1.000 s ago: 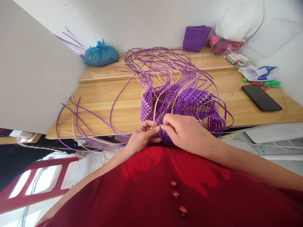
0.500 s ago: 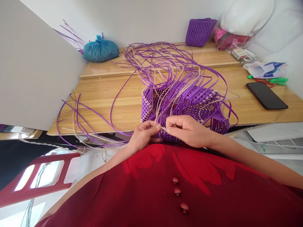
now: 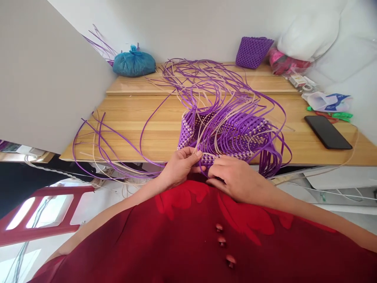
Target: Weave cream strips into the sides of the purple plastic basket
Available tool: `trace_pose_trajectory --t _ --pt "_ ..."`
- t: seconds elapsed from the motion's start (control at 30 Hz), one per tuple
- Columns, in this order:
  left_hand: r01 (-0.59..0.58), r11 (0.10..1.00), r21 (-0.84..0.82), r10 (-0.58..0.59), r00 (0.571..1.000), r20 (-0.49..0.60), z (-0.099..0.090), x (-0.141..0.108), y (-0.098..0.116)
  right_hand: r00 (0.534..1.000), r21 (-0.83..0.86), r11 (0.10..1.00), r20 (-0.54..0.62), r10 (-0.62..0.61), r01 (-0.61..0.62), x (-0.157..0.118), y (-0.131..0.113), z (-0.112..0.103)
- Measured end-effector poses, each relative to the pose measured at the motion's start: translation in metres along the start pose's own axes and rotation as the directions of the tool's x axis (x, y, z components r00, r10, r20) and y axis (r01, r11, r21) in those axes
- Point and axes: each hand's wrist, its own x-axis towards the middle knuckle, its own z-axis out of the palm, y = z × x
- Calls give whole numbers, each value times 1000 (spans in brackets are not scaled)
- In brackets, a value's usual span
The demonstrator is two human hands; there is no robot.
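Note:
A purple and cream woven basket (image 3: 186,131) lies at the table's front edge, with many long loose strips (image 3: 203,74) spreading from its rim toward the back. My left hand (image 3: 184,164) pinches a cream strip between thumb and forefinger at the basket's near left rim. Just right of it, my right hand (image 3: 232,175) is bent against the near side of the basket, its fingers curled. The fingertips of my right hand are partly hidden, and whatever they may hold cannot be made out.
A blue bag (image 3: 134,63) and a small purple woven basket (image 3: 253,52) stand at the back. On the right are a black phone (image 3: 327,132), a plastic packet (image 3: 328,102) and a white bag (image 3: 309,35). Strips hang over the front left edge.
My right hand has moved slightly down and right, away from my left thumb, and rests against the basket's near side. My left hand keeps its pinch. The camera view has shifted a little.

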Motion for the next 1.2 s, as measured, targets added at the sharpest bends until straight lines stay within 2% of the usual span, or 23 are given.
trace_pose_trajectory --t 0.1,0.2,0.3,0.37,0.47,0.53,0.57,0.67,0.73,0.8,0.87,0.93,1.0,1.1,1.2 --pt "-26 999 23 26 1000 -12 1 -1 -2 997 -34 998 -57 51 -53 -7 -6 -7" --pt "-54 998 45 55 998 -22 1 -2 -4 991 -222 975 -135 -20 -10 -13 -14 -24" --pt "-73 996 51 75 996 -38 1 -2 -4 987 -411 902 -30 -159 133 -14 -19 -40" --pt "-65 996 53 67 996 -50 0 -2 -3 981 -479 860 13 -194 176 -13 -19 -46" --pt "-40 998 56 43 997 -60 0 -1 -3 978 -523 842 -63 -196 135 -13 -15 -51" --pt "-37 998 55 40 998 -56 0 -1 -4 977 -507 857 -119 -177 93 -13 -14 -51" --pt "-39 998 53 42 998 -53 -1 0 -4 982 -470 878 -103 -156 90 -14 -14 -50" --pt "-61 997 46 63 997 -50 -2 -1 -5 988 -255 956 104 -119 142 -13 -17 -47" --pt "-62 997 52 65 997 -47 -2 -1 -5 980 -169 973 149 -134 158 -12 -20 -48" --pt "-55 996 75 58 997 -41 -2 -2 -3 987 -215 964 51 -150 158 -9 -24 -52" --pt "-46 994 98 50 998 -39 -2 -3 0 971 -294 929 -10 -240 226 -7 -26 -59" --pt "-41 994 104 46 998 -45 -2 -4 1 933 -321 881 25 -358 346 -5 -27 -64" --pt "-29 995 96 33 998 -46 -2 -4 0 915 -315 862 65 -399 398 -6 -29 -66" --pt "-18 996 83 21 999 -37 -4 -2 -3 954 -305 904 82 -290 301 -9 -31 -66" --pt "-25 997 68 26 1000 -13 -6 -1 -4 975 -159 972 166 -146 172 -2 -26 -62"
